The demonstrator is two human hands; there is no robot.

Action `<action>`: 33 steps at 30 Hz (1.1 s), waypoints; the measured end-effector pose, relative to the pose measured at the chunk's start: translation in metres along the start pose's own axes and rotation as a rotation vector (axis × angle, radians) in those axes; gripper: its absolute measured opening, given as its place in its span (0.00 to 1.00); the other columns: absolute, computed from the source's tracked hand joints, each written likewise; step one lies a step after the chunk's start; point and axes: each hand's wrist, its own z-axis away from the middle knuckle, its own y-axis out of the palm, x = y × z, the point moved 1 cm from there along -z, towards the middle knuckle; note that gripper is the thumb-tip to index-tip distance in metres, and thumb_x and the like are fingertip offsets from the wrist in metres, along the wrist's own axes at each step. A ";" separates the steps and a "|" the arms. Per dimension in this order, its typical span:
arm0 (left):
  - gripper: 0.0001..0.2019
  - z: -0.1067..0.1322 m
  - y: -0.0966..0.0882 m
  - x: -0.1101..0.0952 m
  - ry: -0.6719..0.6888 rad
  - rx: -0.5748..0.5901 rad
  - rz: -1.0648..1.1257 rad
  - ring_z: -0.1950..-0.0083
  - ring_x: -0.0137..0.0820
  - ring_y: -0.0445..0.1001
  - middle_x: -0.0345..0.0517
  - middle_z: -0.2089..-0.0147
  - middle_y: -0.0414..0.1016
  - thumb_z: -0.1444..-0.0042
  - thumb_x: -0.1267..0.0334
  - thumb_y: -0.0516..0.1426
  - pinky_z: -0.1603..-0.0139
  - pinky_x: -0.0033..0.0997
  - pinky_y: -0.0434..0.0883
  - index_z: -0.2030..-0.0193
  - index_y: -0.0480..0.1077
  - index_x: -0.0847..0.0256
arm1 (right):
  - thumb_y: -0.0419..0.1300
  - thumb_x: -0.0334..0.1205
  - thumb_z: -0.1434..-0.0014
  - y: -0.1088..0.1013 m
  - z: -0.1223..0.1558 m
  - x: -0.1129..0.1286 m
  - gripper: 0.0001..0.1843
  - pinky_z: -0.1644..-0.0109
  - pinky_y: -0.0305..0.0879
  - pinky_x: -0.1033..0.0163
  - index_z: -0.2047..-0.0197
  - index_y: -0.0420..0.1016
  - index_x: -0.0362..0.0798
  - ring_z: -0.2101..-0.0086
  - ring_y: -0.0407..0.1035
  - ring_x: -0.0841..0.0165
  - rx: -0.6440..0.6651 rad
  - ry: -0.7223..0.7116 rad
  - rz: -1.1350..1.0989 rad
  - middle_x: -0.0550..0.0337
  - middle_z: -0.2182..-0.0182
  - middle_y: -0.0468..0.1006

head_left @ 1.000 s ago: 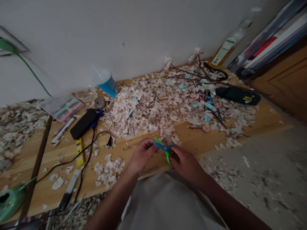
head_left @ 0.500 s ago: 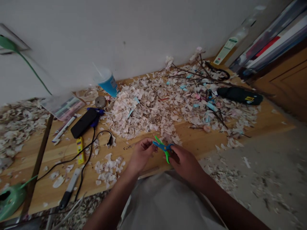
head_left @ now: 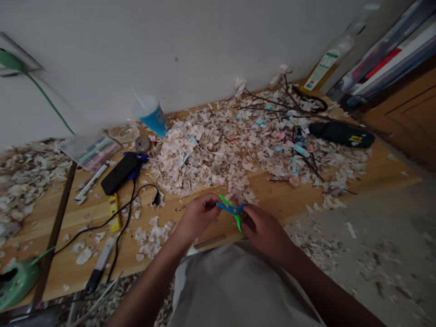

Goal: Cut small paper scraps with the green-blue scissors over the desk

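Note:
Blue and green scissors (head_left: 234, 208) are in my right hand (head_left: 264, 227), its fingers at their handles. The blades stand apart and point left, over the table's front edge. My left hand (head_left: 200, 213) is curled closed at the blade tips. Whatever its fingers pinch is hidden or too small to make out. Beyond both hands lies a wide heap of pale paper petals (head_left: 204, 159) with a few light-blue scraps in it. A smaller cluster of petals (head_left: 155, 238) rests left of my left hand.
Behind the heap stands a blue cup (head_left: 153, 120). Flowered branches (head_left: 299, 109), a dark pouch (head_left: 342, 135) and a tall bottle (head_left: 327, 63) are at the right. On the left lie a black phone (head_left: 120, 173), a yellow box (head_left: 115, 212), cables and a utility knife (head_left: 100, 265).
My left hand has turned slightly and shifted a little left, its fingers more curled. The scissors have barely moved and their blades remain apart.

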 end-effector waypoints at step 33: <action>0.06 0.000 0.002 -0.003 0.075 -0.098 -0.063 0.67 0.28 0.73 0.43 0.66 0.79 0.49 0.65 0.63 0.64 0.25 0.67 0.62 0.79 0.60 | 0.56 0.34 0.41 -0.001 0.000 0.000 0.09 0.57 0.63 0.60 0.56 0.71 0.49 0.60 0.73 0.61 -0.032 0.023 0.022 0.53 0.59 0.78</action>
